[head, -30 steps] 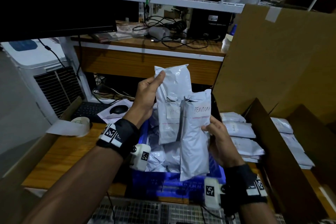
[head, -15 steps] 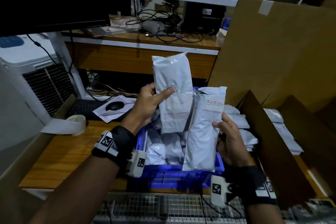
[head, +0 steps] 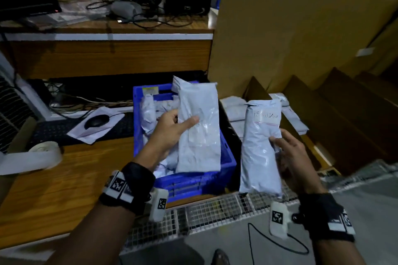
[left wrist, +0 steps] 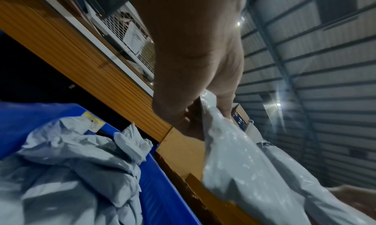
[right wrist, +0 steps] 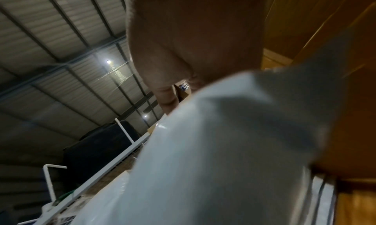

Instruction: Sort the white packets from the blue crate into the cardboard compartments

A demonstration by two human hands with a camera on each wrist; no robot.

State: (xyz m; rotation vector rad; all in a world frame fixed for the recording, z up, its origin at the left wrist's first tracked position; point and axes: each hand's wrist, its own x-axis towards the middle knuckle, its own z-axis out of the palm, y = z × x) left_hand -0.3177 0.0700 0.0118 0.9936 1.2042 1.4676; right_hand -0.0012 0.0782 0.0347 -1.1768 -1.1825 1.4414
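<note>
My left hand (head: 172, 127) grips a white packet (head: 199, 127) upright over the blue crate (head: 193, 180), thumb across its front. In the left wrist view the same packet (left wrist: 234, 156) hangs from my fingers (left wrist: 179, 116) above crumpled packets in the crate (left wrist: 162, 188). My right hand (head: 288, 153) holds a second white packet (head: 260, 148), with handwriting near its top, just right of the crate and in front of the cardboard compartments (head: 336, 114). That packet (right wrist: 203, 164) fills the right wrist view. Several packets (head: 233, 109) lie in the nearest compartments.
A tall cardboard sheet (head: 290, 34) stands behind the compartments. On the wooden table (head: 53, 189) left of the crate lie a tape roll (head: 43, 155), a keyboard with a mouse (head: 97, 120) on paper. A wire mesh edge (head: 215, 211) runs below the crate.
Both hands have come down and apart. The right packet has moved right, off the crate toward the compartments; the left packet has dropped lower over the crate. My head has tilted down.
</note>
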